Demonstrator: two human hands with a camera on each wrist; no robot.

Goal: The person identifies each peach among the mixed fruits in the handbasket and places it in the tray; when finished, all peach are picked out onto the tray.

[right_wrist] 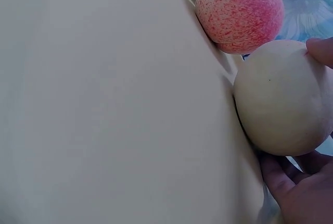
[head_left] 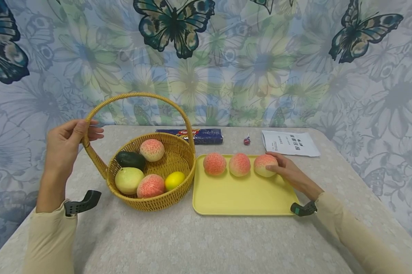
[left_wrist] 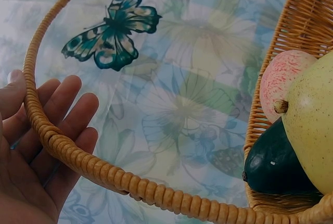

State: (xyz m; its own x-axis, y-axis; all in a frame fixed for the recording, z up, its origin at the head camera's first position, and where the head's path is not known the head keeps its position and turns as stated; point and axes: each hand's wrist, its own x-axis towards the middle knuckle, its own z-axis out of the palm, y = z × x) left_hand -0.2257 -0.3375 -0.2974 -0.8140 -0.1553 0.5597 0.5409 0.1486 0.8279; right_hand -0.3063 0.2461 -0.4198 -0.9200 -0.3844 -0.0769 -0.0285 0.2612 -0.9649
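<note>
My left hand (head_left: pixel 72 139) is at the left side of a wicker basket's handle (head_left: pixel 137 95). In the left wrist view the handle (left_wrist: pixel 130 185) lies across the straight fingers (left_wrist: pixel 67 114). The basket (head_left: pixel 151 203) holds two peaches (head_left: pixel 152 149), an avocado (head_left: pixel 130 160), a pale green fruit (head_left: pixel 128 180) and a lemon (head_left: pixel 174 180). Three peaches lie in a row on the yellow tray (head_left: pixel 240 198). My right hand (head_left: pixel 285 169) curls round the rightmost peach (head_left: pixel 263 165). The right wrist view shows that peach's pale side (right_wrist: pixel 281 99) on the tray (right_wrist: pixel 104 104).
Behind the basket lies a dark blue packet (head_left: pixel 192 136). A small red sweet (head_left: pixel 246 141) and a printed paper (head_left: pixel 288 142) lie behind the tray. A butterfly-print curtain hangs behind the grey table (head_left: pixel 206 243).
</note>
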